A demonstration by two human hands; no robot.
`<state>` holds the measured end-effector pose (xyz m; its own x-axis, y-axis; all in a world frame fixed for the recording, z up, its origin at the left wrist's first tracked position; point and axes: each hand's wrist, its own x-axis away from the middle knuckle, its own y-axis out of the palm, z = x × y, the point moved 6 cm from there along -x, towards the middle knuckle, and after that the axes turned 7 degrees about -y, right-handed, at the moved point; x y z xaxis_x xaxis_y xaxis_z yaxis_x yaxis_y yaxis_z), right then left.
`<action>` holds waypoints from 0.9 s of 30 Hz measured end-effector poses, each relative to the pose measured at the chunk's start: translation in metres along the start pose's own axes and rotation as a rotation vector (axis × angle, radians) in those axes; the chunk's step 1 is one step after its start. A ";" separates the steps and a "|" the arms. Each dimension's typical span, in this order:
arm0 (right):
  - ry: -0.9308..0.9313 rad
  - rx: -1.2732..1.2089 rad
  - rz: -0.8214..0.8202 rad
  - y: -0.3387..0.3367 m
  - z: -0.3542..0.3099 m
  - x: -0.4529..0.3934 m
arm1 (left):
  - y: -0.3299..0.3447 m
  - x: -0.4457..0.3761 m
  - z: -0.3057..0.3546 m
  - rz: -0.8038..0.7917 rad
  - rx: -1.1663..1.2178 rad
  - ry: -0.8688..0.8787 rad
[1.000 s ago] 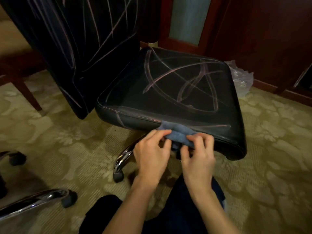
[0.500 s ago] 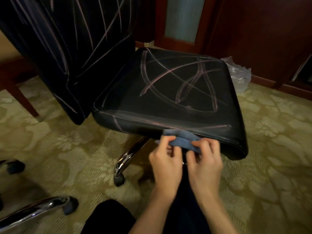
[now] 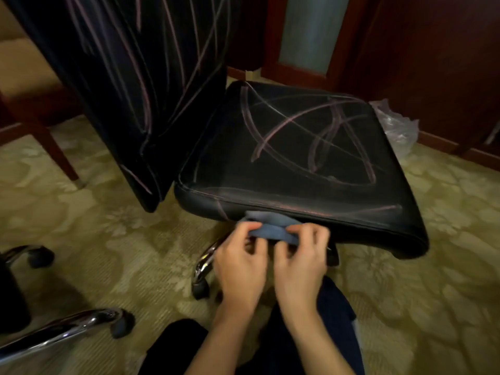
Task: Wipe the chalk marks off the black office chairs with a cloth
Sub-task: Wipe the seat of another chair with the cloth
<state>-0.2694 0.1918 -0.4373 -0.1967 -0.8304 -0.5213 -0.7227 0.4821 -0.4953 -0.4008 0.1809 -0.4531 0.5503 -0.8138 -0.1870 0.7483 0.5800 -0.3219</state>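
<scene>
Cloth (image 3: 273, 228), blue and folded, lies bunched against the front edge of the chalk-marked chair seat (image 3: 297, 147). Left hand (image 3: 240, 263) and right hand (image 3: 300, 263) each pinch it between curled fingers and thumb, side by side, knuckles nearly touching.

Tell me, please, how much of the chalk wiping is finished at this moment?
Almost nothing looks done: pink chalk lines cover the seat and the backrest. In hand: the left hand and right hand hold the blue cloth at the seat's front edge. Both surfaces are left.
</scene>
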 end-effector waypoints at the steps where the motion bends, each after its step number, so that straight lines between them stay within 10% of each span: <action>1: -0.016 -0.036 -0.050 0.018 -0.012 0.005 | -0.018 -0.009 -0.009 0.048 -0.003 -0.035; 8: -0.038 -0.213 -0.129 0.067 -0.056 0.013 | -0.069 -0.046 -0.021 0.196 0.001 -0.102; 19: 0.030 -0.015 0.056 -0.028 0.020 -0.004 | 0.025 0.007 0.008 -0.170 0.012 -0.019; 27: -0.093 -0.103 -0.198 0.048 -0.062 -0.011 | -0.063 -0.058 -0.005 0.159 0.064 -0.143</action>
<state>-0.3431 0.2068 -0.4125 0.0139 -0.8743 -0.4851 -0.8059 0.2774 -0.5231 -0.4821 0.1912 -0.4267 0.7068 -0.7010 -0.0954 0.6675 0.7054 -0.2386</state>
